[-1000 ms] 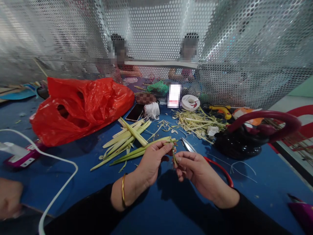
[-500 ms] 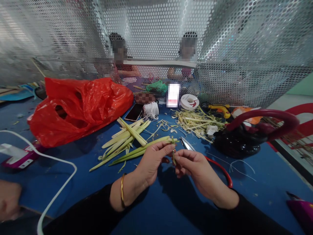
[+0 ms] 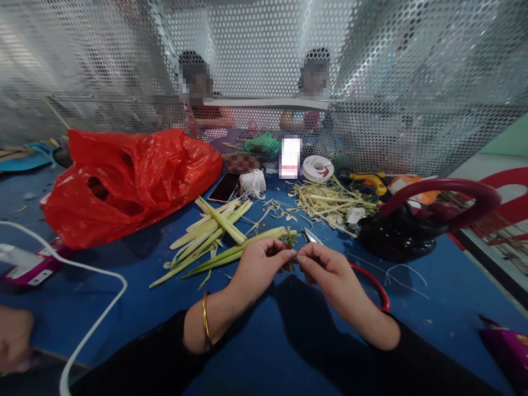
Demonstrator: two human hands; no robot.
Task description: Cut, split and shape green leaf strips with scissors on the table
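My left hand (image 3: 258,269) and my right hand (image 3: 330,275) meet fingertip to fingertip over the blue table (image 3: 136,286), both pinched on a small green leaf strip (image 3: 291,254) that barely shows between them. A gold bangle sits on my left wrist. Just beyond my hands lies a bundle of long pale green leaf strips (image 3: 214,234). Red-handled scissors (image 3: 363,275) lie right behind my right hand, their blades pointing away from me.
A red plastic bag (image 3: 127,179) fills the left. A phone (image 3: 225,188), white thread (image 3: 252,184), a tape roll (image 3: 317,168), leaf trimmings (image 3: 330,203) and a black basket (image 3: 412,225) stand behind. A white cable (image 3: 94,275) curves at left. Two people sit beyond the perforated screen (image 3: 412,82).
My fingertips have closed together, so the strip hanging between them a second ago is now almost hidden. Both hands shifted slightly away from me.
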